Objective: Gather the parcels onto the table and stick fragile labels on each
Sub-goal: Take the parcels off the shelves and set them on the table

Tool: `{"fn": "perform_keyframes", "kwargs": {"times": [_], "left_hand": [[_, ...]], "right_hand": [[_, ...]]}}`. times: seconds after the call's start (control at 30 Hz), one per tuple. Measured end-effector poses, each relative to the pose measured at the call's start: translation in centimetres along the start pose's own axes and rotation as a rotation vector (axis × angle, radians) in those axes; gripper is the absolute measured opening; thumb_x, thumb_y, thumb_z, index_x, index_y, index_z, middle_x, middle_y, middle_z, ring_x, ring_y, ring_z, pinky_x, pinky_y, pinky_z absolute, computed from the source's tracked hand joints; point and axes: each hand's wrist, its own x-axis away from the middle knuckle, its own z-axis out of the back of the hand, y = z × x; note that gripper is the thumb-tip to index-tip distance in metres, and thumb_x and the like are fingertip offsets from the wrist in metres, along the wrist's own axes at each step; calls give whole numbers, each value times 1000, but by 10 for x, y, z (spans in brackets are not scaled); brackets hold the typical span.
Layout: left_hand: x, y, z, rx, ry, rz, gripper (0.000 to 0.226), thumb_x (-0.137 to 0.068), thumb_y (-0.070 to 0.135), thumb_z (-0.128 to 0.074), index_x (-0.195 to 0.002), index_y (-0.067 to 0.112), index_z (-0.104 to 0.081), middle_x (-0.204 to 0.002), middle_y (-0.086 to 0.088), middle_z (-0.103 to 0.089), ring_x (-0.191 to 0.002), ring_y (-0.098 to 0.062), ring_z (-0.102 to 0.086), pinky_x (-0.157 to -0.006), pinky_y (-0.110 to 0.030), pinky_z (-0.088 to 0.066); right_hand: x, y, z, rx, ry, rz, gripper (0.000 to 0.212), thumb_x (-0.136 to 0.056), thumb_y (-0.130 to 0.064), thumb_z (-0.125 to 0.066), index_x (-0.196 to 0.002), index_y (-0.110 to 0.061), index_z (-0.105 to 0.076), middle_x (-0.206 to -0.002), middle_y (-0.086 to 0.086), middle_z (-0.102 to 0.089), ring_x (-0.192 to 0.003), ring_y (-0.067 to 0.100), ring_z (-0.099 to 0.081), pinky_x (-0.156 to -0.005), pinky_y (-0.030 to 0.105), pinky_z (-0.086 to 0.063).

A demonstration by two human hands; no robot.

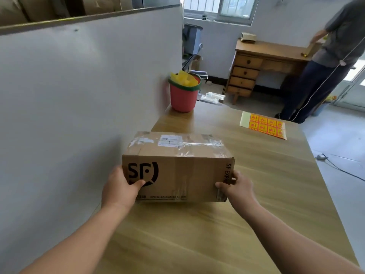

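gripping a brown cardboard parcel [177, 175] at both ends, the left hand [119, 187] curls round the box's left edge with its thumb laid across the black "sf" logo on the near face, while the right hand [238, 187] clasps the right corner, thumb on the near face and fingers wrapped onto the side panel. the parcel sits between the two hands on the wooden table [197, 244], its top crossed with clear tape and bearing a white shipping label [169, 140]. left of the left hand runs a white partition [79, 95] along the table's edge. farther out, ahead of the right hand and off to its right, a sheet of fragile labels [265, 125] in orange and yellow lies flat on the table, well apart from the parcel. ahead of the hands at the table's far end stands a red bucket [183, 95] with a green rim, holding yellow pieces, close against the partition. beyond the table, past the right hand, a wooden desk [248, 74] with drawers stands below a window [227, 8], and another person [335, 56] in a grey top stands beside it, an arm reaching over the desk top.
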Motion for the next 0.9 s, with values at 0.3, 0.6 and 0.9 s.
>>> {"fn": "perform_keyframes", "kwargs": {"times": [0.3, 0.6, 0.9], "left_hand": [[-64, 18, -17, -91, -29, -9, 52, -80, 38, -73, -122, 20, -47, -114, 0, -62, -102, -24, -58, -74, -33, -45], [-128, 48, -37, -372, -15, -173, 65, -88, 29, -64, -143, 31, -31, -113, -2, -52, -92, -21, -51, -73, -32, -42], [-202, 63, -77, -426, -21, -220, 42, -94, 27, -53, -136, 24, -45, -118, -6, -53, -103, -27, -54, -79, -34, -43]], "right_hand": [[-63, -12, -9, 74, 23, 58, 87, -74, -26, -79, -145, -30, -29, -124, -5, -58, -108, 24, -62, -92, 48, -50], [-123, -39, -20, 494, 45, 277, 75, -84, -22, -69, -148, -30, -30, -140, 2, -47, -120, 25, -51, -90, 33, -42], [-190, -43, -35, 563, 108, 281, 52, -89, -22, -61, -139, -26, -46, -126, 3, -60, -113, 26, -56, -83, 34, -43]]}}
